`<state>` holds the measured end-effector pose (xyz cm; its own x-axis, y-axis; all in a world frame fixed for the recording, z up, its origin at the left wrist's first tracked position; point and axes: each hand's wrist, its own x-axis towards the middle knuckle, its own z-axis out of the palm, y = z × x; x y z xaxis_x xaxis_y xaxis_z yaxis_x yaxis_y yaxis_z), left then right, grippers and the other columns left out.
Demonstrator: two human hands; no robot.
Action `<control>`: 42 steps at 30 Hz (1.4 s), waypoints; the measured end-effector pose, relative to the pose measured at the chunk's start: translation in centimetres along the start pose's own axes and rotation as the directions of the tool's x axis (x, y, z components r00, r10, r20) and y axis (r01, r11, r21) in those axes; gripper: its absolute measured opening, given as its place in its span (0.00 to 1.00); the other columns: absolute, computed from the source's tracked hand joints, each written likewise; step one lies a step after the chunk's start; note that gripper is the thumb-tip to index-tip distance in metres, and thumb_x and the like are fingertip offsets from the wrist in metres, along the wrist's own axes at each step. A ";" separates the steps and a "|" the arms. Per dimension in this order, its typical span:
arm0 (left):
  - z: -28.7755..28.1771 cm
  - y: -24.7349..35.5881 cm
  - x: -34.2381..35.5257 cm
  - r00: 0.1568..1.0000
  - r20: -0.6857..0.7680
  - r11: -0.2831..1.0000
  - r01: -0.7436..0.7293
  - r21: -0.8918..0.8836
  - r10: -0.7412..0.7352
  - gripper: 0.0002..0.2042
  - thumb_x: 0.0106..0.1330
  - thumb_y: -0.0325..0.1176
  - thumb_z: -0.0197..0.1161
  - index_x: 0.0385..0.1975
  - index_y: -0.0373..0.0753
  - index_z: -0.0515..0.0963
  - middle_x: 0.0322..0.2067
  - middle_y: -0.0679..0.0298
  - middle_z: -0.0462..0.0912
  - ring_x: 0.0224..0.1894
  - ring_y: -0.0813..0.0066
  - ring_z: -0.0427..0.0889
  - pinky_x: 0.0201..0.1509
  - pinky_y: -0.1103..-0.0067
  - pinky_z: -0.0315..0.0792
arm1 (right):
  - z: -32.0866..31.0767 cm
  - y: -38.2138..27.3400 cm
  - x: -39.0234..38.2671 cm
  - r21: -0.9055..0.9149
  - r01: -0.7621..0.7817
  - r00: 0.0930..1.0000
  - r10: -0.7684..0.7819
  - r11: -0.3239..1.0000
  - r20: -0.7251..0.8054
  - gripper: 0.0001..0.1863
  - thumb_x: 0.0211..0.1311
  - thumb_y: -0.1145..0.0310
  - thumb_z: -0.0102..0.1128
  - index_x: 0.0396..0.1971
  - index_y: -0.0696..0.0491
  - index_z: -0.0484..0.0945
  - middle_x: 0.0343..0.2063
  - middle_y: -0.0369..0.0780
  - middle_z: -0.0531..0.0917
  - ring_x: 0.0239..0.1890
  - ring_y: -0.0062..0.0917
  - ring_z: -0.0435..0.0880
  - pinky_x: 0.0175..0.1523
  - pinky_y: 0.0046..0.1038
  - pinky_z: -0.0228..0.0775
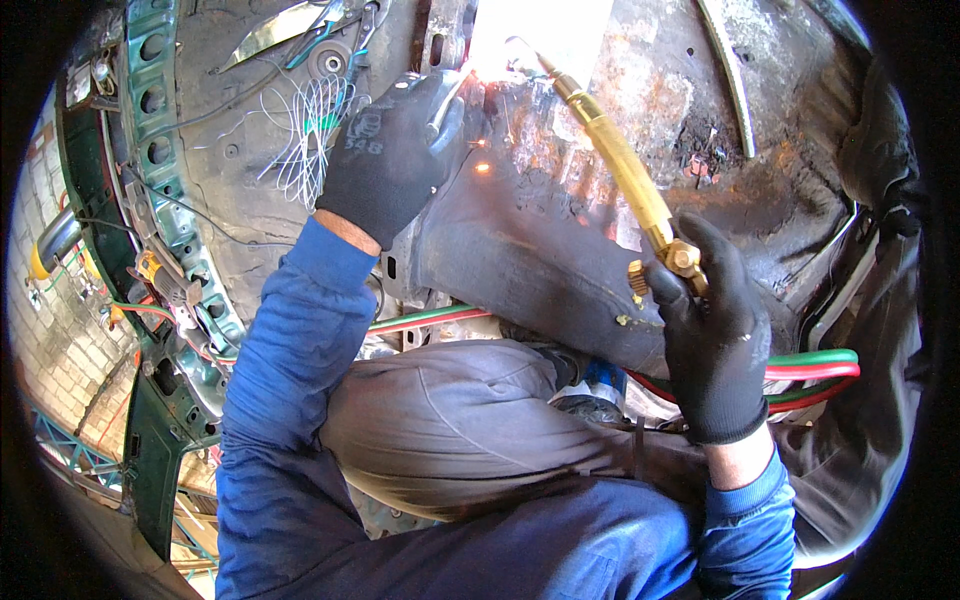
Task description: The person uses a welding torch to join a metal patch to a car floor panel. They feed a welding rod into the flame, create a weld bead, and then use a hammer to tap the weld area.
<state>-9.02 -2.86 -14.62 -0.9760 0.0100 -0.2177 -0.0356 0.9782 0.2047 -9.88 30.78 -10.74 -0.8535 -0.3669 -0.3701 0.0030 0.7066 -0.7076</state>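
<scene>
A brass gas torch point(628, 160) is gripped near its valve knobs by my right hand point(715, 335), in a black glove. Its tip points up and left at a glaring white spot on the rusty metal floor pan point(660, 90), and sparks fly there. The glare hides what lies under the tip. My left hand point(385, 155), also in a black glove, is closed around a thin shiny metal rod point(446, 105) reaching toward the bright spot. Just left of that hand lies a loose coil of thin wire point(300, 130).
Pliers point(325, 40) and a sheet-metal offcut point(270, 35) lie at the upper left. Green and red hoses point(815, 368) run behind my right wrist and across the middle. A green perforated body frame point(150, 100) edges the left side. A metal strip point(730, 80) lies upper right.
</scene>
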 end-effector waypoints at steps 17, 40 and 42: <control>0.4 -0.2 -0.9 0.998 -0.060 0.999 -0.037 0.009 0.037 0.19 0.72 0.34 0.67 0.61 0.37 0.83 0.50 0.46 0.88 0.49 0.46 0.89 0.54 0.61 0.81 | -6.1 -1.7 -0.2 0.152 -0.122 0.987 0.136 0.981 -0.088 0.28 0.72 0.63 0.73 0.64 0.62 0.76 0.55 0.47 0.86 0.56 0.30 0.86 0.62 0.32 0.78; -0.8 0.9 -0.5 0.997 0.048 0.998 0.064 0.009 -0.064 0.21 0.69 0.33 0.71 0.60 0.34 0.82 0.50 0.47 0.88 0.49 0.48 0.88 0.55 0.63 0.81 | -7.4 -1.1 -0.4 0.143 -0.095 0.987 0.112 0.985 -0.119 0.30 0.71 0.60 0.74 0.65 0.60 0.76 0.54 0.48 0.85 0.56 0.34 0.86 0.62 0.35 0.77; -1.0 1.2 -0.5 0.996 0.054 0.998 0.069 0.005 -0.069 0.20 0.69 0.32 0.70 0.60 0.33 0.82 0.50 0.47 0.88 0.49 0.49 0.88 0.55 0.63 0.81 | -7.4 -1.0 -0.4 0.162 -0.104 0.985 0.124 0.981 -0.118 0.30 0.70 0.61 0.74 0.65 0.60 0.76 0.54 0.49 0.85 0.56 0.33 0.86 0.62 0.34 0.77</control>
<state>-8.83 -1.92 -13.29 -0.9581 -0.0468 -0.2827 -0.1021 0.9775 0.1843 -13.43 34.67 -5.40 -0.9019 -0.2030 -0.3813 0.1759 0.6335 -0.7535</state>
